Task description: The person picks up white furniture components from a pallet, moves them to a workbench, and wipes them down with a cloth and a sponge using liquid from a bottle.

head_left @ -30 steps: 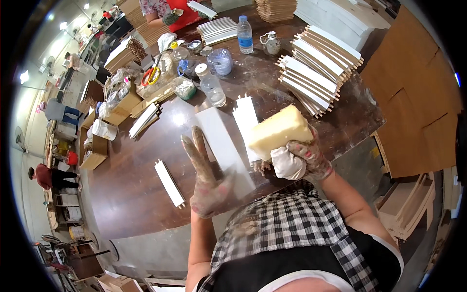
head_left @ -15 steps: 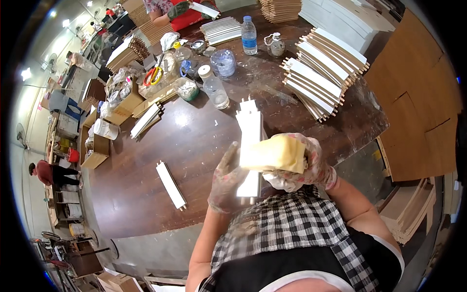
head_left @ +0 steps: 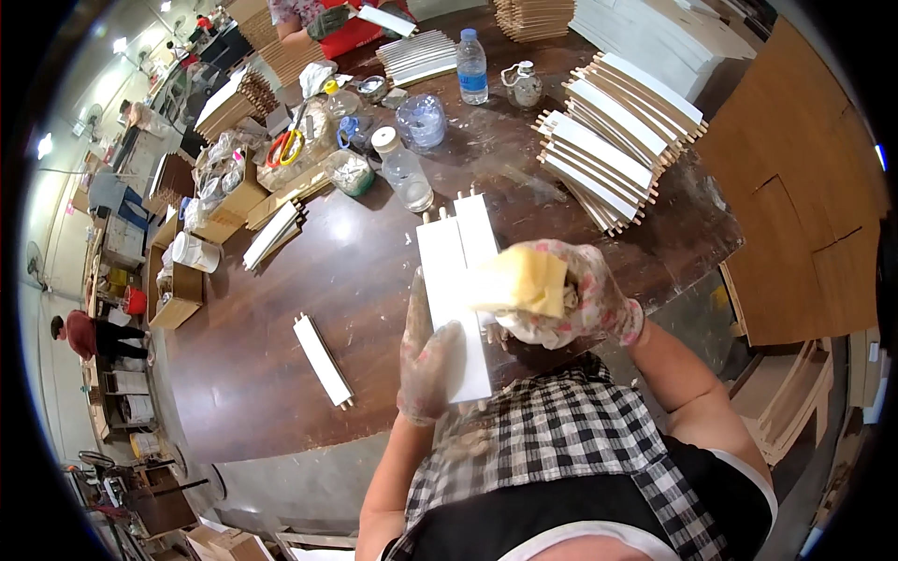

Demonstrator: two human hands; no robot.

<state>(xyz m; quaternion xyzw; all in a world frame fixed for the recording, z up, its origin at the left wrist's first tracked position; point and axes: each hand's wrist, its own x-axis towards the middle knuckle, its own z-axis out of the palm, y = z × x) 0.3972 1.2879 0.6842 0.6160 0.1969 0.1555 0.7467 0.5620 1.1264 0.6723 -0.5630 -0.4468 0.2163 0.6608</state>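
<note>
My left hand [head_left: 430, 360], in a stained patterned glove, grips a white wooden slat [head_left: 447, 266] by its long left edge, thumb over the top face. Short wooden pegs stick out of the slat's ends. A second white slat [head_left: 477, 226] lies beside and partly under it. In my gloved right hand [head_left: 596, 292] is a yellow sponge [head_left: 521, 279], together with a crumpled white cloth [head_left: 535, 331] below it. The sponge is over the right edge of the slat; whether it touches cannot be made out. On the left, a single white slat [head_left: 323, 361] lies on the brown table [head_left: 253, 374].
Fanned stacks of white slats [head_left: 599, 164] lie at the far right. Toward the back stand a clear jar [head_left: 404, 173], a water bottle [head_left: 472, 70] and scissors [head_left: 285, 148]. A cardboard box [head_left: 178, 290] stands at the left edge. A co-worker's gloved hand [head_left: 332, 21] holds a slat across the table.
The slat in my left hand has turned and shifted left, so its broad white face shows beside the second slat. My right hand and the sponge have moved slightly left and up.
</note>
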